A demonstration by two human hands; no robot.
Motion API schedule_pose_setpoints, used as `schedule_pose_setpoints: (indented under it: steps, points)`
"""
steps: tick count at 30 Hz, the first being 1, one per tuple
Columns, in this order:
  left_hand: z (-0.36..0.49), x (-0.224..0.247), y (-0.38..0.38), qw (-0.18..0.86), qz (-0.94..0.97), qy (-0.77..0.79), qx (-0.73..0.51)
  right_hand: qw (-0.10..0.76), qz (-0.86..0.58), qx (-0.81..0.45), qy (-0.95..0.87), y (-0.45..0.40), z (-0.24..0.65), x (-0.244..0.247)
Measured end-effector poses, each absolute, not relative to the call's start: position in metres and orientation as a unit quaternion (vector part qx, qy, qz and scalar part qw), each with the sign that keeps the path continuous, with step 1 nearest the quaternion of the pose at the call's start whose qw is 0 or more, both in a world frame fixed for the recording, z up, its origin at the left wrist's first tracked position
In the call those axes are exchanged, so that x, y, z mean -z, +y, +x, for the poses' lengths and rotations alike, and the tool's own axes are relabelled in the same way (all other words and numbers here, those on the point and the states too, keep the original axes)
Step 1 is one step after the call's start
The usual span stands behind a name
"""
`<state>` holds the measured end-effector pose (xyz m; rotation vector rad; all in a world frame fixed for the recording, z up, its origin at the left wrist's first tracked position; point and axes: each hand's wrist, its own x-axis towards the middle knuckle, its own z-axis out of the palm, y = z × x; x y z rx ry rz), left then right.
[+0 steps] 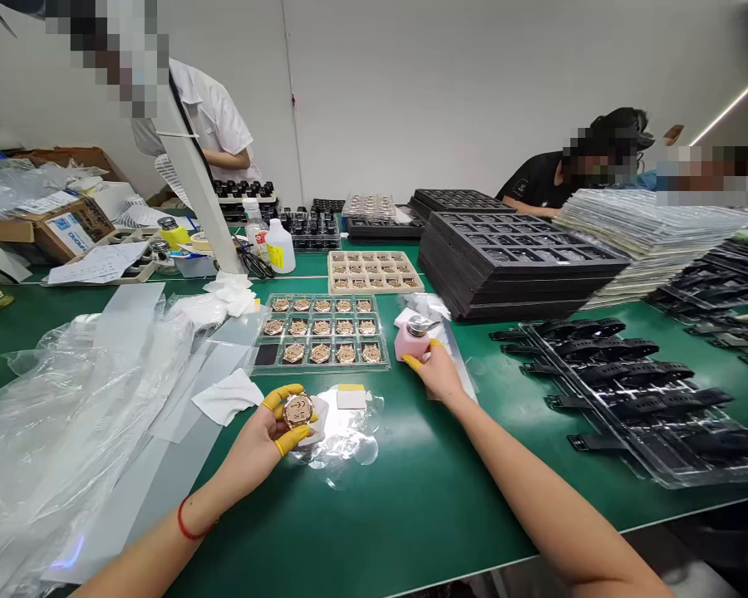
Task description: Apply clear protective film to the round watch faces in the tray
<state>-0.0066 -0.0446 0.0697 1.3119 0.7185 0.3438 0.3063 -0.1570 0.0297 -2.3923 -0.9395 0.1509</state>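
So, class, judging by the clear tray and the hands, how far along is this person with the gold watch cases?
Done: fourteen gold watch cases sit in the clear tray. In hand: the left hand holds a fifteenth case, and the right hand holds a pink dispenser bottle. Left: one dark slot in the tray's front row has no case.

A watch assembly workshop: green workbench (405,507), gold watch cases (321,328) in trays, stacked black trays (517,266).
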Motion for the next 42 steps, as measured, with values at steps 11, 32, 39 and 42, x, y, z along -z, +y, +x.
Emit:
schedule_pose_setpoints:
  steps: [11, 32, 39, 42]
  points:
    - [-0.005, -0.061, -0.036, 0.729, 0.578, 0.334, -0.152, 0.197, -0.942, -0.032, -0.27, -0.163, 0.357, -0.049]
    - [-0.016, -0.062, -0.036, 0.626, 0.699, 0.291, -0.186, 0.51, -0.83, -0.091, -0.206, -0.219, 0.339, -0.12]
    - [-0.017, -0.092, -0.061, 0.339, 0.863, 0.033, -0.373, 0.099, -0.872, 0.09, -0.471, -0.192, 0.184, -0.156]
    - [-0.004, -0.108, -0.061, 0.39, 0.817, 0.135, -0.404, -0.008, -0.823, 0.085, -0.561, -0.178, 0.131, -0.148]
